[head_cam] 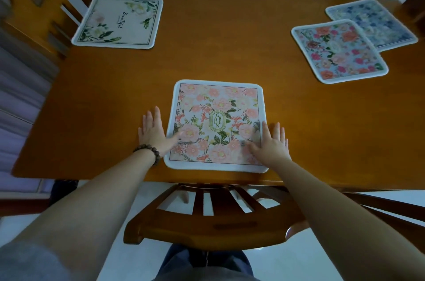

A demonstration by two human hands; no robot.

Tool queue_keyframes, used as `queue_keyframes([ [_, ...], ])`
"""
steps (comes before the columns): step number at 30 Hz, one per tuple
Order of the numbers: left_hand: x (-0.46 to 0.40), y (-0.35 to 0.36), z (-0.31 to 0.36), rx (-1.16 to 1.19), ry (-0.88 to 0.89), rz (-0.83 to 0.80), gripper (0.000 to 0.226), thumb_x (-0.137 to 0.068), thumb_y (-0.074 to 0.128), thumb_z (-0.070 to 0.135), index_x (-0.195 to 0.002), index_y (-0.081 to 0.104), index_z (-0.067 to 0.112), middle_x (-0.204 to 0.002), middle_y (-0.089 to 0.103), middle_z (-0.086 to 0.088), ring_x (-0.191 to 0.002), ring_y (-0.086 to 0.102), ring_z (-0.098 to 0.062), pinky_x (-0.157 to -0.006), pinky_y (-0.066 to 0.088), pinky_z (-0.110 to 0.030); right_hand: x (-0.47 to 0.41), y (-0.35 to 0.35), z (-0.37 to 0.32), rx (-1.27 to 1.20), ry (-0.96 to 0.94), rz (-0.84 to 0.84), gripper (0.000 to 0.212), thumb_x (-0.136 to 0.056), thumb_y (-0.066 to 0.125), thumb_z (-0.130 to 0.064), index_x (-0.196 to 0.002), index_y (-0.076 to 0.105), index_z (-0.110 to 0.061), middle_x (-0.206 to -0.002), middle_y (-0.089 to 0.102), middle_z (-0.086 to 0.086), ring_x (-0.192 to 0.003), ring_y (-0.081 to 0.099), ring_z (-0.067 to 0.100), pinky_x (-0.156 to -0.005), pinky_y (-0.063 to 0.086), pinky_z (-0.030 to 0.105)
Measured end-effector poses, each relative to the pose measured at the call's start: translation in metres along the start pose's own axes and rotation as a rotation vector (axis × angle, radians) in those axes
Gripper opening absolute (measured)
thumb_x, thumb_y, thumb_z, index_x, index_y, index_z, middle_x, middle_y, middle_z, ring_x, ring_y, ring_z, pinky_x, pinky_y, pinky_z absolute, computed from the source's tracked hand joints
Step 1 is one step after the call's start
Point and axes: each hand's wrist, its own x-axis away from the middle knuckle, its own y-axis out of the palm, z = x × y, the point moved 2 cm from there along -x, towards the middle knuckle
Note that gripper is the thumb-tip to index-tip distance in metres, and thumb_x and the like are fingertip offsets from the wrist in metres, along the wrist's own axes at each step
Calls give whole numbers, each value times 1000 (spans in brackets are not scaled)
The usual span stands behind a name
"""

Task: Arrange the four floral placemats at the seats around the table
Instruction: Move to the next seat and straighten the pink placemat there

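Both hands flat, fingers spread, gripping nothing: left hand (153, 131) and right hand (273, 142) press the side edges of the pink placemat (216, 124) lying between them at the near bench (230, 50) edge, three other placemats well beyond.

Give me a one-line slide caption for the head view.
Both hands, left hand and right hand, flatten the Garden placemat at the near seat; two placemats still overlap at right.
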Motion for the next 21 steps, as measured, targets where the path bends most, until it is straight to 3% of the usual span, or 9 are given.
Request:
queue_keyframes([
  [5,12,13,-10,-220,31,-143,117,-66,25,91,-151,-6,17,-159,-15,-4,-144,-14,-23,-114,-4,-50,-16,6,-14,10,-6,-34,97,-77,34,-81,-150,-7,-32,-157,-17,13,-143,-19,32,-113,-7,53],
  [8,15,16,-8,-238,80,-165,121,-59,15,95,-151,-6,21,-158,-16,2,-144,-16,-20,-112,-6,-54,-10,14,-23,19,-33,-6,99,-76,33,-83,-150,-6,-31,-157,-18,14,-143,-18,31,-113,-8,51],
  [17,32,9,-17,-263,124,-232,135,-44,7,103,-151,-7,21,-158,-18,3,-144,-16,-20,-112,-5,-54,2,17,-23,-26,-55,-55,97,-76,38,-82,-150,-3,-34,-157,-19,12,-143,-18,28,-114,-7,46],
  [21,43,14,-18,-315,144,-288,129,-51,15,99,-150,-14,20,-156,-25,2,-143,-21,-21,-113,-4,-56,8,14,-14,-113,-47,-77,91,-80,43,-75,-151,2,-34,-157,-19,11,-144,-18,26,-115,-6,45],
])
